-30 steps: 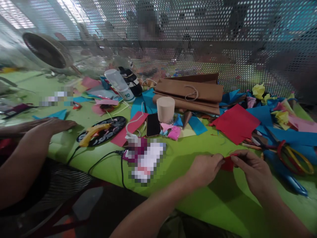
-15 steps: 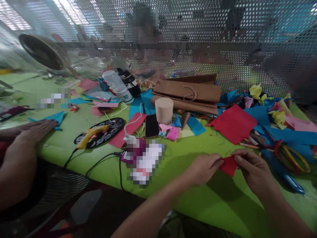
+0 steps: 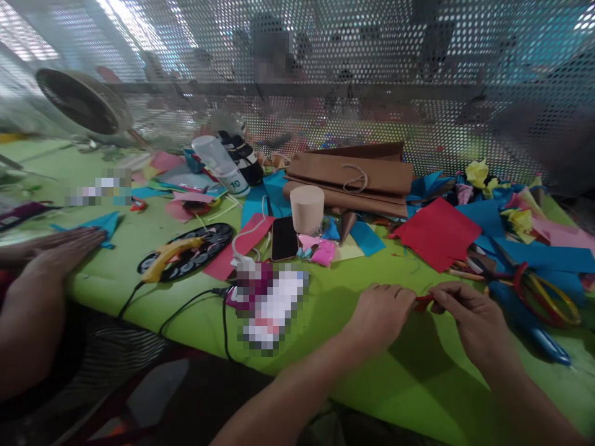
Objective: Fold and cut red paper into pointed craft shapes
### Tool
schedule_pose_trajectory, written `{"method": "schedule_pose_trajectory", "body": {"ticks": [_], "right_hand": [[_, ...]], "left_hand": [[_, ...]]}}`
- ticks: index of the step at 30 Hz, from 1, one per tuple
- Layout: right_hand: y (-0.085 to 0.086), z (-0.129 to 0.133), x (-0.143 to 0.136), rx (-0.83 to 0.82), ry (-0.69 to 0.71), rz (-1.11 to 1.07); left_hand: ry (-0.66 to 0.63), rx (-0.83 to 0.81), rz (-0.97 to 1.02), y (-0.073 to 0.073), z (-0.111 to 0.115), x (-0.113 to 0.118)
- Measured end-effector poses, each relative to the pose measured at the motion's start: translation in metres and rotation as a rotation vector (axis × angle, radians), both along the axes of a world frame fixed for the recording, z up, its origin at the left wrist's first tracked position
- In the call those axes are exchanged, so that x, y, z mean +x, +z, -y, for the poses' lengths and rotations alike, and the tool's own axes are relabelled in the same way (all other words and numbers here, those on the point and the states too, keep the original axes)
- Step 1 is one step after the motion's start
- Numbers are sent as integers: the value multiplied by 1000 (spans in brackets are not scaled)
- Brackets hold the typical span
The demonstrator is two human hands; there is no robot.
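Observation:
Between my two hands is a small piece of red paper, mostly hidden by the fingers and seen nearly edge-on. My left hand is closed on its left end, knuckles up. The thumb and fingers of my right hand pinch its right end. Both hands hover over the green tabletop near its front edge. Behind them lies a larger red paper sheet. To the right of my right hand are scissors with red and yellow handles and a blue tool handle.
A yellow-handled glue gun rests on a black round tray. A dark phone, a beige cylinder and folded brown paper stand mid-table. A co-worker's hands press blue paper. Cables hang over the edge.
The red paper showed its flat face before; now it is turned or folded to a narrow strip. My left hand has rolled over, knuckles up. The co-worker's hands shifted slightly.

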State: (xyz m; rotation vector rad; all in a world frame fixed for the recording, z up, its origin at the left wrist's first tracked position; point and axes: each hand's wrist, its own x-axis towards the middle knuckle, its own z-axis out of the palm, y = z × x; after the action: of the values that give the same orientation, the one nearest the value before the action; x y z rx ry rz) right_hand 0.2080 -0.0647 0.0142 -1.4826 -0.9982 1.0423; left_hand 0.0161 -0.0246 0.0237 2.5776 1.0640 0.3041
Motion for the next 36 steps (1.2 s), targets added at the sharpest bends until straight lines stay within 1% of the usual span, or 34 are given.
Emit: {"method": "schedule_pose_trajectory", "body": {"ticks": [4, 8, 12, 16, 18, 21, 23, 25, 27, 29, 31, 33, 36], "right_hand": [[-1, -2, 5, -19, -38, 33], [-4, -3, 12, 20, -84, -7], [-5, -2, 13, 42, -113, -38], [-5, -2, 14, 50, -114, 34], [-3, -1, 13, 45, -105, 94], [0, 2, 8, 46, -59, 225], [3, 4, 1, 79, 19, 299], [3, 5, -6, 118, 102, 330], [1, 6, -10, 126, 135, 302], [-2, 6, -13, 110, 143, 230], [-4, 6, -14, 85, 192, 183], [-6, 6, -16, 59, 262, 211], [-6, 7, -20, 41, 285, 292]], "left_hand": [[64, -68, 81, 2, -1, -4], [126, -145, 221, 1, -4, -9], [124, -207, 365, -1, -5, -11], [89, -335, 439, 1, -7, -13], [75, -308, 417, 3, -8, -14], [60, -134, 333, 5, -8, -13], [14, -54, 271, 4, -7, -10], [-40, -47, 242, 1, -5, -6], [-50, -94, 277, -3, -4, -3], [13, -175, 390, -6, -3, -2], [127, -249, 551, -7, -4, -2], [230, -316, 699, -7, -4, -2], [291, -400, 802, -7, -5, -2]]}}
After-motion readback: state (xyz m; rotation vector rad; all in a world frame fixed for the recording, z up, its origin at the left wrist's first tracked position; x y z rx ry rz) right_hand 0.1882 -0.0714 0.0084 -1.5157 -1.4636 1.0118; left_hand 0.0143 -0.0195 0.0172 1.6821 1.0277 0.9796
